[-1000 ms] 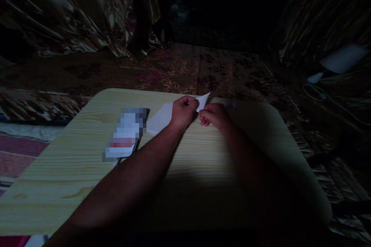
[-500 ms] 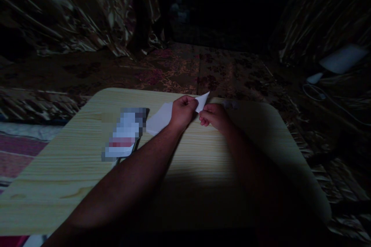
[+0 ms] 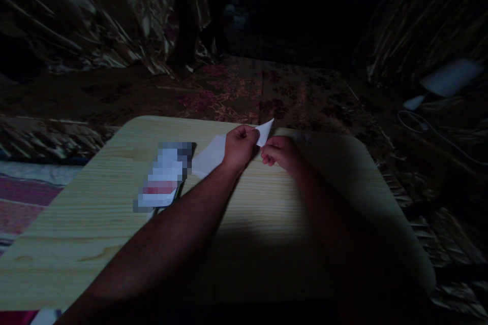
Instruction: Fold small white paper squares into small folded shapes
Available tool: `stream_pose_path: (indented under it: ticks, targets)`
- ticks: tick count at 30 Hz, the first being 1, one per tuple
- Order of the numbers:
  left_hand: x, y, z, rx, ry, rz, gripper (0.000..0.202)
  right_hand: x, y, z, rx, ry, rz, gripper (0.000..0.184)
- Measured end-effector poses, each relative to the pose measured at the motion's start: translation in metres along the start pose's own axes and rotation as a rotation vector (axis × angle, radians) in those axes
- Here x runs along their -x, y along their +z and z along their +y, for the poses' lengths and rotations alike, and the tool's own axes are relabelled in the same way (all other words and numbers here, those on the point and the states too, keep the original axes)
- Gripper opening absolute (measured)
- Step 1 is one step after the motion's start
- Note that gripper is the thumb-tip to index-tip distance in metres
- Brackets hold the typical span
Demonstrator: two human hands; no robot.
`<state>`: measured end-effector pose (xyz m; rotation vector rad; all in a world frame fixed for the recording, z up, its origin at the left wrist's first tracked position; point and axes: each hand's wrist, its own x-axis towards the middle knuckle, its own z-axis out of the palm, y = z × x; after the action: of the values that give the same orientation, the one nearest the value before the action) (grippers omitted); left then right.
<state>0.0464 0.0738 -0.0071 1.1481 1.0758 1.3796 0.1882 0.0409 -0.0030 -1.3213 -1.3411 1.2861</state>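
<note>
A folded piece of white paper [image 3: 264,132], pointed at its upper right end, rises from between my two hands. My left hand [image 3: 241,147] is closed on it, with the thumb pressed over the paper. At its lower corner, my right hand [image 3: 280,152] pinches the paper's edge between thumb and curled fingers. Another white sheet of paper [image 3: 209,156] lies on the table just left of my left hand, partly covered by the hand and wrist. The dim light hides the finer folds.
A phone-like object [image 3: 163,172], its face blurred out, lies on the wooden table [image 3: 95,193]. Small pale bits [image 3: 303,137] sit near the far edge. Beyond is a patterned couch [image 3: 229,89]; a white lamp-like object [image 3: 452,78] with a cable [image 3: 438,137] is at right.
Both hands hold nearly the same place. The paper's tip has shifted very slightly down and left.
</note>
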Motion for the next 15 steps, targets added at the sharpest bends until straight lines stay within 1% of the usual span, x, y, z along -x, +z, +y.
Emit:
stream_pose_path:
  ticks: [4, 10, 13, 15]
  targets:
    - [-0.0002, 0.0003, -0.0002, 0.02, -0.003, -0.005, 0.016, -0.0017, 0.0005, 0.0029, -0.005, 0.002, 0.006, 0.012]
    - [-0.0008, 0.0004, -0.0008, 0.011, 0.002, -0.007, 0.016, -0.0005, 0.0011, 0.0011, -0.015, -0.014, 0.034, 0.013]
    - [0.0003, 0.0005, -0.0004, 0.02, 0.001, -0.031, 0.016, -0.0012, 0.0018, 0.0015, -0.019, -0.011, 0.048, 0.016]
    - [0.0011, 0.0003, -0.0003, 0.037, -0.015, -0.076, 0.017, -0.0017, 0.0018, 0.0021, -0.025, -0.006, 0.05, 0.017]
